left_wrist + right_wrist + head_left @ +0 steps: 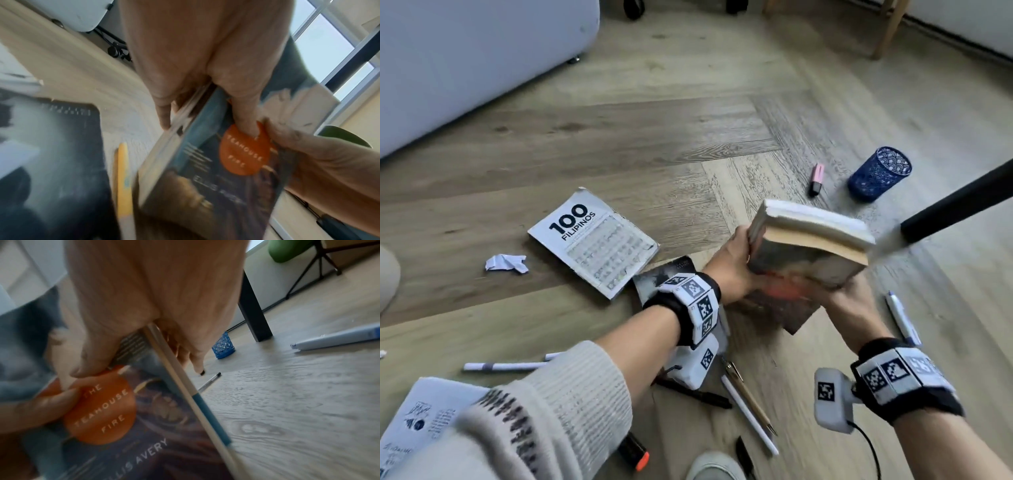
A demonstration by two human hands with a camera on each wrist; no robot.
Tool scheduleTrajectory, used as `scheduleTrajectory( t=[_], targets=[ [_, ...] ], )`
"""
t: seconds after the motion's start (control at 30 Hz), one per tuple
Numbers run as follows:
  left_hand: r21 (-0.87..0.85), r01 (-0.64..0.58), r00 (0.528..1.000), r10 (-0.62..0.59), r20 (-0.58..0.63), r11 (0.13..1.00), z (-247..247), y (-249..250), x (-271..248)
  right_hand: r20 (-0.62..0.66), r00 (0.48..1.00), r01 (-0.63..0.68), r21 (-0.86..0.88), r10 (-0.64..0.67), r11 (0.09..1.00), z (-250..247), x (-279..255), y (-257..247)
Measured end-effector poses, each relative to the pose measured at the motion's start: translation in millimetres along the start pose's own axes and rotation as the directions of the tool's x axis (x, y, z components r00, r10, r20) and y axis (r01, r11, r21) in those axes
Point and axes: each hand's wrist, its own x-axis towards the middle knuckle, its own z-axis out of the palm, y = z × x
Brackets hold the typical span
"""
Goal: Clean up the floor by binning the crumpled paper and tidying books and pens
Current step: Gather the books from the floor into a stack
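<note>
Paperback stack [811, 245], orange-circled cover

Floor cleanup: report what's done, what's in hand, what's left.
Done: nothing visibly finished. In hand: the left hand and right hand grip the stacked books, lifted off the floor. Left: the crumpled paper, the 100 Filipinos book and a dark book lie on the floor; the pink highlighter and white pens lie outside the blue pen cup.
</note>
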Motion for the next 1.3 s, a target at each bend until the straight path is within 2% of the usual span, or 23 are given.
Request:
scheduleTrajectory(
  t=[0.1, 0.17, 0.2, 0.27, 0.33, 0.43, 0.47, 0.53, 0.63, 0.7, 0.73, 0.77, 0.83, 0.9, 0.97, 1.03, 1.1, 1.17, 1.23, 1.3],
  targets=[
    [0.012, 0.027, 0.999, -0.027, -0.035, 1.0, -10.2, 4.8, 2.5, -0.096, 0.992, -0.066, 0.11, 0.077, 0.992, 3.9, 15.4, -5.9],
    [0.009, 0.039, 0.998, -0.038, -0.05, 0.999, -10.5, 0.5, -1.0, -0.109, 0.983, -0.138, 0.091, 0.148, 0.986, 2.2, 24.8, -1.3],
    [0.039, 0.048, 0.998, -0.046, -0.044, 0.998, -9.8, -4.0, -3.2, -0.076, 0.98, -0.179, 0.052, 0.183, 0.982, 2.5, 29.7, 3.3],
    [0.177, 0.044, 0.999, -0.043, -0.009, 0.983, -7.3, -13.8, -7.8, -0.021, 0.959, -0.284, -0.074, 0.283, 0.956, -2.0, 34.4, 23.2],
    [0.289, 0.034, 0.999, -0.031, -0.016, 0.957, -12.2, -20.5, -13.9, -0.043, 0.934, -0.351, -0.282, 0.354, 0.893, -10.1, 39.1, 47.7],
    [0.25, 0.049, 0.98, 0.002, -0.201, 0.967, -35.4, -26.1, -23.9, -0.171, 0.932, -0.351, -0.645, 0.319, 0.678, -17.1, 52.0, 52.3],
    [0.23, 0.08, 0.955, -0.008, -0.297, 0.97, -47.8, -29.8, -27.0, -0.193, 0.942, -0.325, -0.728, 0.274, 0.604, -15.1, 57.6, 44.0],
    [0.218, 0.161, 0.871, -0.035, -0.489, 0.963, -78.3, -44.2, -31.9, -0.209, 0.958, -0.283, -0.814, 0.199, 0.508, -5.3, 71.8, 24.0],
    [0.237, 0.352, 0.677, -0.072, -0.732, 0.906, -133.2, -77.9, -44.8, -0.173, 0.982, -0.187, -0.899, 0.072, 0.396, 29.4, 88.8, -10.0],
    [0.218, 0.492, 0.551, -0.107, -0.828, 0.843, -168.6, -103.0, -58.3, -0.015, 0.999, -0.001, -0.961, -0.049, 0.276, 57.6, 94.5, -26.5],
    [0.207, 0.553, 0.514, -0.134, -0.847, 0.807, -185.2, -115.3, -66.9, 0.106, 0.991, 0.121, -0.973, -0.085, 0.195, 72.4, 94.6, -33.5],
    [0.214, 0.602, 0.504, -0.157, -0.85, 0.769, -200.5, -127.1, -76.1, 0.227, 0.968, 0.24, -0.963, -0.11, 0.12, 87.3, 95.1, -38.6],
    [0.268, 0.674, 0.549, -0.224, -0.806, 0.688, -224.0, -149.4, -92.8, 0.437, 0.895, 0.443, -0.895, -0.093, 0.051, 117.1, 92.0, -48.3],
    [0.327, 0.699, 0.593, -0.26, -0.762, 0.636, -235.2, -165.6, -106.6, 0.603, 0.796, 0.603, -0.797, 0.04, 0.018, 146.1, 83.0, -49.1],
    [0.342, 0.683, 0.59, -0.21, -0.78, 0.646, -233.9, -171.4, -113.7, 0.677, 0.719, 0.671, -0.735, 0.156, 0.098, 175.4, 76.8, -42.6],
    [0.351, 0.674, 0.582, -0.173, -0.795, 0.65, -226.8, -167.9, -117.9, 0.702, 0.691, 0.671, -0.712, 0.174, 0.208, 208.6, 70.3, -35.5],
    [0.379, 0.665, 0.606, -0.169, -0.777, 0.643, -219.8, -157.2, -121.3, 0.713, 0.688, 0.665, -0.694, 0.134, 0.275, 240.7, 62.9, -26.6],
    [0.413, 0.633, 0.648, -0.156, -0.746, 0.655, -218.6, -134.6, -126.7, 0.732, 0.671, 0.673, -0.668, 0.119, 0.318, 270.0, 53.5, -20.4],
    [0.49, 0.578, 0.698, -0.083, -0.712, 0.653, -227.9, -100.3, -137.1, 0.771, 0.631, 0.706, -0.618, 0.089, 0.347, 296.2, 46.9, -20.7],
    [0.604, 0.509, 0.759, 0.011, -0.651, 0.613, -247.4, -57.4, -154.9, 0.81, 0.583, 0.743, -0.565, 0.069, 0.358, 318.7, 45.3, -27.3]
  ],
)
